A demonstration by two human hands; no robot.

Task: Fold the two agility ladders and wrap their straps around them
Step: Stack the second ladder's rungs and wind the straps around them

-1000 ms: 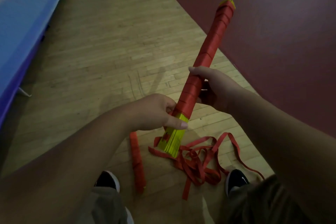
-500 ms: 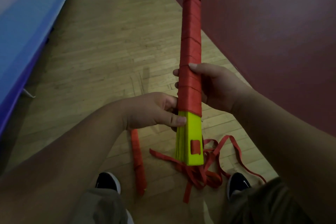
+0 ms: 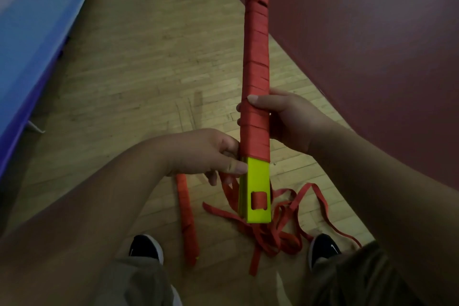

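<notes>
The person holds the folded ladder [image 3: 255,77] pointing toward twelve o'clock, right hand [image 3: 290,122] clasped round its wrapped middle and left hand [image 3: 206,154] gripping its bare yellow end, likely pinning the last turn while the loose strap [image 3: 273,231] trails floorward at five o'clock.

A gym; wooden sports floor [image 3: 139,62] of narrow boards; dark red painted zone [image 3: 360,32]; blue padded mat [image 3: 32,20] alongside.

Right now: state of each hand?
Left hand: grips the ladder bundle where the red wrap ends, thumb on the yellow part.
Right hand: grips the same bundle, farther along the wrap.
</notes>
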